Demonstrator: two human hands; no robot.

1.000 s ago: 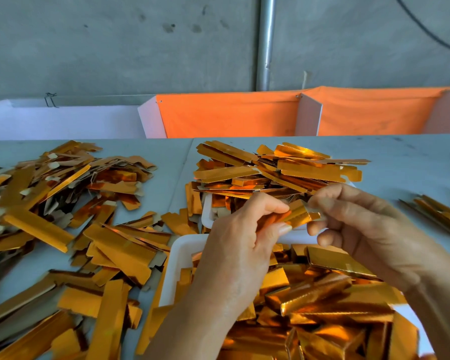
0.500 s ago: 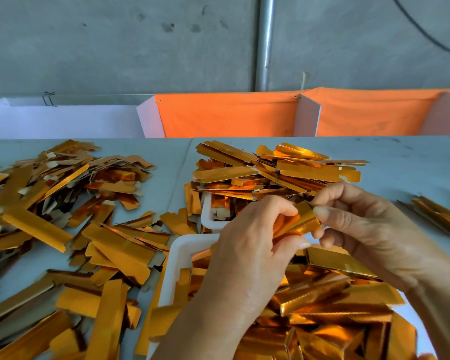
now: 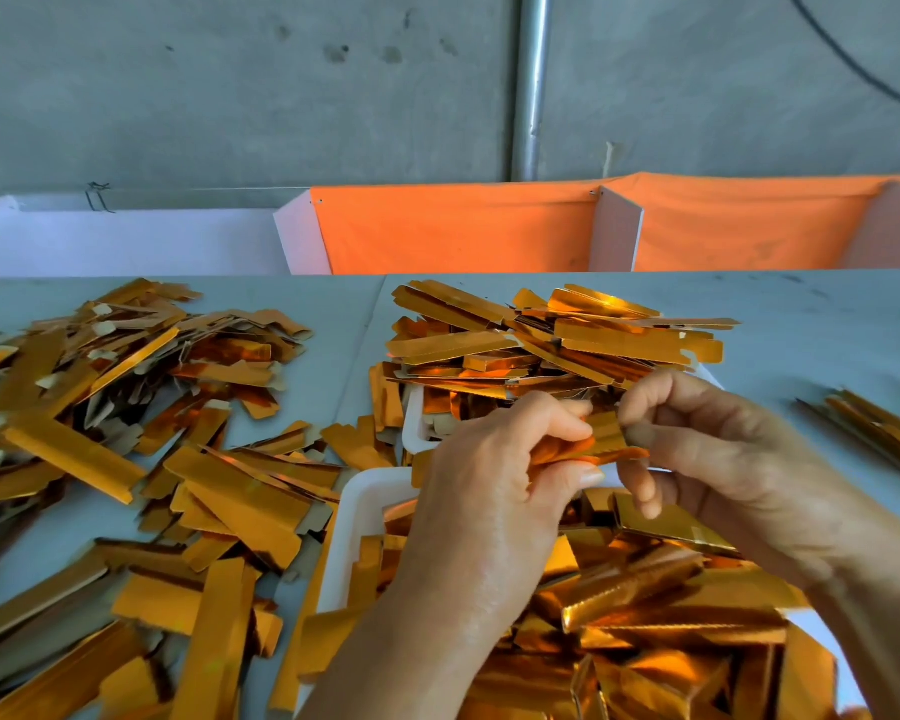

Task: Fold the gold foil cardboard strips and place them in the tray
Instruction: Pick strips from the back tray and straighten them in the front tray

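Nearest, a white plastic tray (image 3: 357, 517) with rounded corners is heaped with folded gold foil pieces (image 3: 640, 584), shiny, creased and boxy; its right side is hidden under the forearms and the pile, and its near edge is cut off by the frame. Just above it both hands meet over one gold foil strip (image 3: 601, 441). The left hand (image 3: 489, 491) has thumb and curled fingers pinching the strip's left part, which shows orange reflections. The right hand (image 3: 707, 454) pinches the strip's right end between thumb and forefinger, its other fingers curled loosely below. How far the strip is folded is hard to make out, since the fingers cover most of it.

To the left, flat strips (image 3: 126, 459) lie scattered on the pale grey table (image 3: 801, 324), some showing dull brown cardboard backs. Behind the hands a second white tray (image 3: 411, 423) is mostly buried under a stack of long flat strips (image 3: 557, 335). A few more strips (image 3: 874, 428) sit at the right edge, blurred. Farther back stand white dividers with orange cloth (image 3: 453, 231), then a concrete wall with a metal pipe (image 3: 531, 85).
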